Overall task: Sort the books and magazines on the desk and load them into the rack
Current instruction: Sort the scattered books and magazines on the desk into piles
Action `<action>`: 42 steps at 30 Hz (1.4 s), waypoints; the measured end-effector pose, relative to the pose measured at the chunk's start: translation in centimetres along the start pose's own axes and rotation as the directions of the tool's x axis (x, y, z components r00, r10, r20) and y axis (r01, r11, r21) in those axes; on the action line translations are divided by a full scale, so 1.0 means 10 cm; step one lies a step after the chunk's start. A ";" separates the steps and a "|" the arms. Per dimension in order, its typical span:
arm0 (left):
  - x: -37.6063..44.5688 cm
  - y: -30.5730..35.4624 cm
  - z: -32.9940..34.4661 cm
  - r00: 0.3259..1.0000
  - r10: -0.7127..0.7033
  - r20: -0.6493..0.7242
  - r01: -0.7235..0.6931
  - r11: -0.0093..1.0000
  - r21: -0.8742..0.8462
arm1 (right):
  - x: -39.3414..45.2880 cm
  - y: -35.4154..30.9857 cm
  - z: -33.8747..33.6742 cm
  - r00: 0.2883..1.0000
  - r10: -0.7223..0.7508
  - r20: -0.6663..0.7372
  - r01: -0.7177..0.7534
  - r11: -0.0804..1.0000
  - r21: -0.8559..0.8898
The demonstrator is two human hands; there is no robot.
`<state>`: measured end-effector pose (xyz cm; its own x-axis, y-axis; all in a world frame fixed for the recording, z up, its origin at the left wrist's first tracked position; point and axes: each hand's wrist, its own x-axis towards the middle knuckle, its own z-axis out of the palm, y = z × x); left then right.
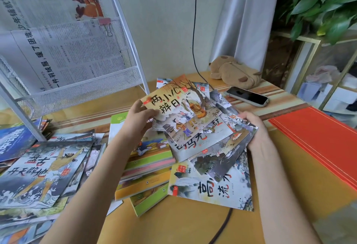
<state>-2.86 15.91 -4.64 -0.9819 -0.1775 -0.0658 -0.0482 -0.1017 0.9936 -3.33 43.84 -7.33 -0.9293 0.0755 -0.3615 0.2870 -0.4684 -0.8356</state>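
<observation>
Wooden desk (193, 226) — scattered picture books (210, 185), phone (247, 96), plush case (233, 72), red folder (320, 137).

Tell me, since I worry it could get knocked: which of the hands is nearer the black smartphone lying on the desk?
Right. The right hand grips the fanned picture books just in front of the black smartphone; the left hand holds the top book's far edge, farther left.

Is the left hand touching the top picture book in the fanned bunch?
Touching. The head view shows the left hand pinching the top picture book at its left edge.
</observation>
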 end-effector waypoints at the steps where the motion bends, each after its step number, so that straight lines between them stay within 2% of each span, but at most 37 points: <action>1: 0.00 0.00 0.01 1.000 -0.011 0.022 0.011 1.000 -0.015 | 0.01 0.01 0.01 1.000 0.006 0.021 -0.005 0.999 -0.041; 5: 0.02 -0.03 0.05 0.996 -0.021 0.086 0.028 0.996 -0.088 | 0.08 0.02 -0.05 0.993 -0.015 0.114 0.029 0.991 -0.130; 7: 0.01 -0.02 0.05 1.000 -0.012 0.028 0.015 0.996 -0.089 | 0.12 0.01 -0.11 0.991 -0.035 0.126 0.060 0.978 -0.200; 11: 0.04 -0.03 -0.01 0.992 0.039 -0.116 -0.037 0.999 0.017 | 0.16 0.02 -0.19 0.987 -0.134 0.088 0.159 0.884 -0.441; 16: 0.04 -0.07 -0.05 0.966 0.140 -0.217 -0.079 0.961 0.267 | 0.18 0.04 -0.24 0.985 -0.139 0.098 0.170 0.802 -0.572; 19: 0.03 -0.03 -0.06 0.958 0.112 -0.265 -0.038 0.963 0.267 | 0.17 0.04 -0.25 0.982 -0.152 0.111 0.188 0.757 -0.626; 23: -0.03 -0.03 -0.05 0.974 -0.009 -0.228 0.051 0.982 0.180 | 0.16 0.06 -0.19 0.964 -0.217 0.156 0.262 0.643 -0.720; 26: -0.10 -0.03 0.05 0.982 -0.175 -0.073 0.170 0.983 -0.069 | 0.16 0.08 -0.15 0.956 -0.241 0.166 0.282 0.607 -0.743; 29: -0.17 -0.03 0.20 0.972 -0.236 0.007 0.236 0.971 -0.038 | 0.17 0.09 -0.13 0.954 -0.265 0.139 0.281 0.632 -0.722; 32: -0.23 -0.05 0.40 0.959 -0.257 0.121 0.268 0.960 -0.086 | 0.17 0.10 -0.10 0.959 -0.257 0.119 0.271 0.712 -0.647; 35: -0.27 -0.08 0.62 0.953 -0.248 0.175 0.251 0.968 0.003 | 0.15 0.10 -0.08 0.960 -0.235 0.154 0.279 0.724 -0.630; 38: -0.26 -0.04 0.69 0.959 -0.254 0.127 0.253 0.967 0.027 | 0.19 0.12 -0.11 0.961 -0.247 0.122 0.269 0.744 -0.612; 40: -0.20 0.00 0.64 0.985 -0.171 0.034 0.172 0.985 -0.011 | 0.21 0.14 -0.12 0.954 -0.280 0.111 0.290 0.755 -0.588; 42: -0.11 0.05 0.54 0.992 -0.052 -0.111 0.051 0.999 -0.013 | 0.23 0.17 -0.12 0.935 -0.338 0.108 0.329 0.711 -0.621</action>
<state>-2.75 21.38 -3.55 -0.9516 -0.2795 -0.1274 -0.0960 -0.1236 0.9877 -4.71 44.33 -10.06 -0.9909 0.1339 -0.0104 0.0425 0.2389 -0.9701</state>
